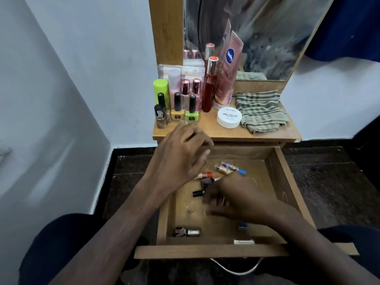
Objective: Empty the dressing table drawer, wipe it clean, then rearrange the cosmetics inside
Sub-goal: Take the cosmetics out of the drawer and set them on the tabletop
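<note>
Drawer (287,194) half-emptied: right hand (236,200), fingers blurred, grip unclear, reaches small tubes mid-drawer; left hand (181,159) hovers loosely open at the desk's (257,132) front edge. Best practice: gather all strays before wiping.

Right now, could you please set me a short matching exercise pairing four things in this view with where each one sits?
Things:
1. checked cloth
2. white nail polish jar
3. green nail polish bottle
4. small black tube

Places:
A. inside the open drawer
B. tabletop, right end
C. tabletop, front row of bottles on the left
D. tabletop, just left of the cloth

Pairs: 1-B, 2-D, 3-C, 4-A
</note>
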{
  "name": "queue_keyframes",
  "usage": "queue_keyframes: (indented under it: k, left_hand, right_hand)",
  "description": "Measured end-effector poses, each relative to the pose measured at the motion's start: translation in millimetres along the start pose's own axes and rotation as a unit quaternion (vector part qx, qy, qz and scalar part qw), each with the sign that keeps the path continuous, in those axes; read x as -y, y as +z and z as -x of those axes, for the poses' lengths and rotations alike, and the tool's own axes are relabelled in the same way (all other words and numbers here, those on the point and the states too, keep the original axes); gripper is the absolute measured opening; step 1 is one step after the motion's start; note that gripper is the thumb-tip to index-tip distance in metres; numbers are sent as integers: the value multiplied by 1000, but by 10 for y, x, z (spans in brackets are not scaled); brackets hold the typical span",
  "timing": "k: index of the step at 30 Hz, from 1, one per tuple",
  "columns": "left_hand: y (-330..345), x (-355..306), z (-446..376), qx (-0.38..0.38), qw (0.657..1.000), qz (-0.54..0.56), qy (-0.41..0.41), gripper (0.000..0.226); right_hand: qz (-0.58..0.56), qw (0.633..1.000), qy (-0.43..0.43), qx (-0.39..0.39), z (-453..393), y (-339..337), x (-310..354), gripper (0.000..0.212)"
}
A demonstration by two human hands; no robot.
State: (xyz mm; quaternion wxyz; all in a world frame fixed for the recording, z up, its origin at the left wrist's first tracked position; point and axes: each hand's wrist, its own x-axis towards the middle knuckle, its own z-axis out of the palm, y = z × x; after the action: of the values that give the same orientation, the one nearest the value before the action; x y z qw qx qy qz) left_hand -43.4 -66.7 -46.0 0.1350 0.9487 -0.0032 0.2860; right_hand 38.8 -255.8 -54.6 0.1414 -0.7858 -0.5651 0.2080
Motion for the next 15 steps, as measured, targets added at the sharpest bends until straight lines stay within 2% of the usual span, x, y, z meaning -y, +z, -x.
queue_keyframes:
  k: [2, 6, 10, 13, 15]
  left_hand:
    - [71, 7, -8, 66, 997, 23, 15, 19]
    - [201, 65, -13, 154, 987, 46, -21, 29]
    - [213, 144, -12, 168, 982, 62, -59, 31]
    - [200, 168, 6, 158, 981, 94, -67, 28]
    - [168, 156, 20, 142, 976, 137, -88, 17]
  right_hand:
    - [-25, 996, -31, 86, -40, 195, 66, 13]
    - [-19, 994, -28, 102, -156, 414, 125, 10]
    - [32, 990, -72, 115, -156, 324, 171, 9]
    - [85, 989, -60, 110, -107, 239, 120, 14]
    - [55, 992, -49, 106, -46, 88, -9, 17]
